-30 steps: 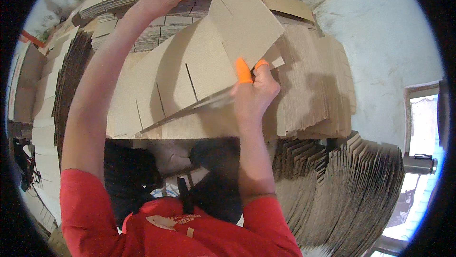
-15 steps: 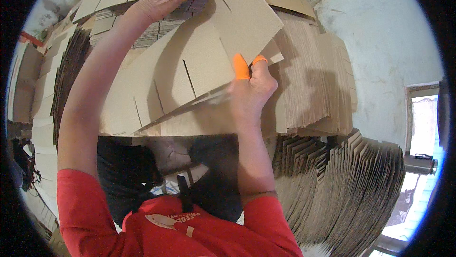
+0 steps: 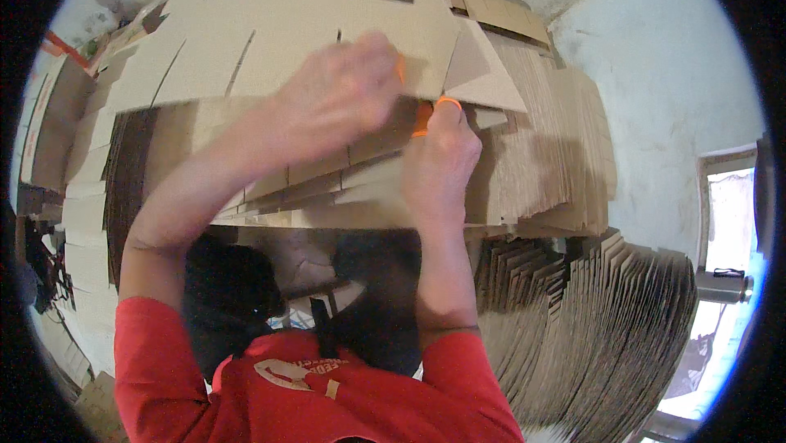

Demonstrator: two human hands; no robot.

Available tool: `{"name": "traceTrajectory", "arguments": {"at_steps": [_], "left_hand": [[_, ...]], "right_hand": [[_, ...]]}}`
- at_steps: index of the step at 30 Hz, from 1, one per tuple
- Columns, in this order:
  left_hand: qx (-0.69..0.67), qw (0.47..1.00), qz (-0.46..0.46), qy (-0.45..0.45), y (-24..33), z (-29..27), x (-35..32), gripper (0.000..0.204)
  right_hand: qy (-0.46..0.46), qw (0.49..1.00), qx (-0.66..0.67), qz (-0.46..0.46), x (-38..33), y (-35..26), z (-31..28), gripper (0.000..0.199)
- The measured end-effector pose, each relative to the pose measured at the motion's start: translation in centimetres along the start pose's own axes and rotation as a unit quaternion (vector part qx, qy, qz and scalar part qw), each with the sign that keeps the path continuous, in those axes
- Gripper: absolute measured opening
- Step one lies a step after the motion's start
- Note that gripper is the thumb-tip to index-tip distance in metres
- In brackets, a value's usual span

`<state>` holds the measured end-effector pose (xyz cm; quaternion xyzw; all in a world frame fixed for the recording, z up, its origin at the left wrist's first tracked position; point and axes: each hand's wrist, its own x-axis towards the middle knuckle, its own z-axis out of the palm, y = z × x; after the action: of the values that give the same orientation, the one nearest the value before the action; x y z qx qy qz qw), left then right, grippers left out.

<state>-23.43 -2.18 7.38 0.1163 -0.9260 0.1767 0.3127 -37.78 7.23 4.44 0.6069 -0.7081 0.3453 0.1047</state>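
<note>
A large slotted cardboard sheet [image 3: 286, 42] spans the upper middle, its near edge raised over other sheets. My left hand [image 3: 348, 87], blurred by motion, is closed at that near edge, with an orange finger cover showing at its tip. Just to its right, my right hand [image 3: 442, 156] pinches the corner of cardboard between thumb and forefinger, both in orange covers. Below the left forearm lie more slotted sheets [image 3: 315, 171], which run toward the right hand. The fingertips of my left hand are mostly hidden.
Stacked cardboard [image 3: 532, 148] stands right of my hands. Below it, a fanned mass of thin cardboard pieces [image 3: 606, 320] reaches low. More cardboard stacks [image 3: 86, 197] line the left. A pale wall [image 3: 655, 74] and a bright opening [image 3: 729, 214] are at the right.
My left hand has come from the far side back toward my right hand, bringing a slotted sheet nearer over the lower ones. My right hand stays nearly in place, still pinching.
</note>
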Motion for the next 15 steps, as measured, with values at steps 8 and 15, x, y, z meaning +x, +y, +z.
{"name": "traceTrajectory", "arguments": {"at_steps": [8, 15], "left_hand": [[-0.016, 0.980, -0.195, -0.032, 1.6, -7.9, -5.9, 0.035], [-0.066, 0.917, -0.391, -0.040, 1.9, -14.4, -15.0, 0.062]], "right_hand": [[-0.153, 0.983, -0.056, -0.090, 0.9, -7.3, -2.8, 0.006], [-0.332, 0.933, -0.069, -0.124, 7.2, -8.8, 3.9, 0.015]]}}
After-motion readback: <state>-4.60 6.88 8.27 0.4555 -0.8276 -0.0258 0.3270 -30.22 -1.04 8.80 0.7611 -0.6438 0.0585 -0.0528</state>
